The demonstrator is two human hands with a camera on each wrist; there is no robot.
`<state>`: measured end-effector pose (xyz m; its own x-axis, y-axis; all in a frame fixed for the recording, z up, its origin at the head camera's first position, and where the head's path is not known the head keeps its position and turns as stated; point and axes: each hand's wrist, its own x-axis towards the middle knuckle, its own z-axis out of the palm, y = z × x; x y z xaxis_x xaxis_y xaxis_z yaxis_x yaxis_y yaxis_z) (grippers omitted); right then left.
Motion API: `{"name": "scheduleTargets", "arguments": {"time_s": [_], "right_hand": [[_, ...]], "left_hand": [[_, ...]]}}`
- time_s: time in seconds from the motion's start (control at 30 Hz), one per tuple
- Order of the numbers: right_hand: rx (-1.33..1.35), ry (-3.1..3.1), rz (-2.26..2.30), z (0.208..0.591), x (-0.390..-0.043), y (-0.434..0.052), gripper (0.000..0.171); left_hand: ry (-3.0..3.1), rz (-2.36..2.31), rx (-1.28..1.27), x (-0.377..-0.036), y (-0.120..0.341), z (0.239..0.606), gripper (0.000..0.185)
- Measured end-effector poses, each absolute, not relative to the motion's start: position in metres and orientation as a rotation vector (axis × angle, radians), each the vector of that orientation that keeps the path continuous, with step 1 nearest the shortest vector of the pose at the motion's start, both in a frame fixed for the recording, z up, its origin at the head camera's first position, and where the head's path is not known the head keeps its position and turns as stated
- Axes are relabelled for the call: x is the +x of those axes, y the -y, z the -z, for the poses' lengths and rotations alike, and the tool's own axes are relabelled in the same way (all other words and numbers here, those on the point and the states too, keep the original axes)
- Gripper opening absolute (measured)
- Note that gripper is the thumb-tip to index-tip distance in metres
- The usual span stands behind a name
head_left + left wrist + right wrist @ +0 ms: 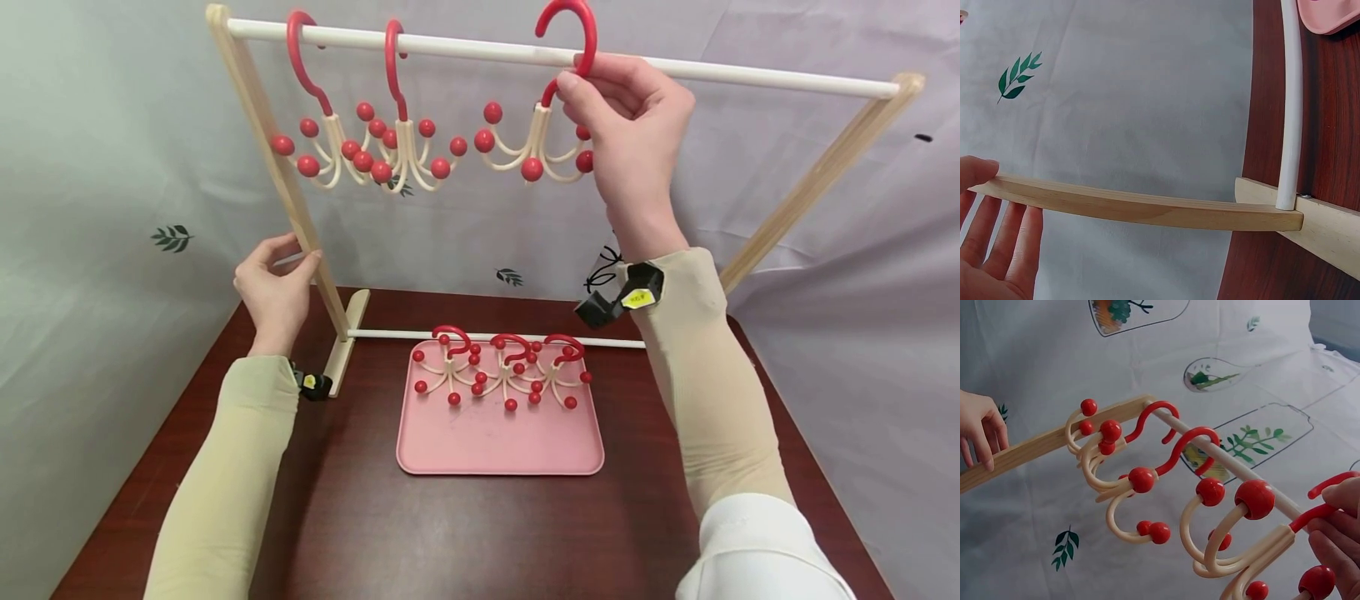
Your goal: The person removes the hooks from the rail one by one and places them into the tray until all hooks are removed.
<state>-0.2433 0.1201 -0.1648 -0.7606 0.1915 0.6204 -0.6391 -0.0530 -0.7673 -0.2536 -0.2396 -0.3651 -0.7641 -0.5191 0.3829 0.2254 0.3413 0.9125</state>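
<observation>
With the right hand (630, 125) pinching the red hook of 1 hanger (542, 125) at 1 o'clock, not seated on the rail (750, 79), a slip could drop it, while the left hand (273, 287) clasps the frame's post (300, 208); 2 hangers (367, 133) hang, 3 lie on 1 tray (498, 442).

Head view looks down from above; wrist views sit close, all sharing the wooden rack (300, 208).

You have six red hook hangers: three up at the white rail (450, 46), one of them in your right hand (633, 133), three lying on one pink tray (498, 442).
</observation>
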Motion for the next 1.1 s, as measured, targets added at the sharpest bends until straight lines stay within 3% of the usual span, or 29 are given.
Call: {"name": "scheduleTargets", "arguments": {"time_s": [0.6, 1.1], "right_hand": [[0.512, 1.736, -1.788, 0.197, -0.236, -0.139, 0.02], [0.535, 1.796, -1.777, 0.225, -0.207, -0.136, 0.019]], "left_hand": [[1.963, 1.475, 0.265, -0.253, 0.242, 0.365, 0.033], [1.962, 1.489, 0.269, -0.252, 0.239, 0.365, 0.033]]}}
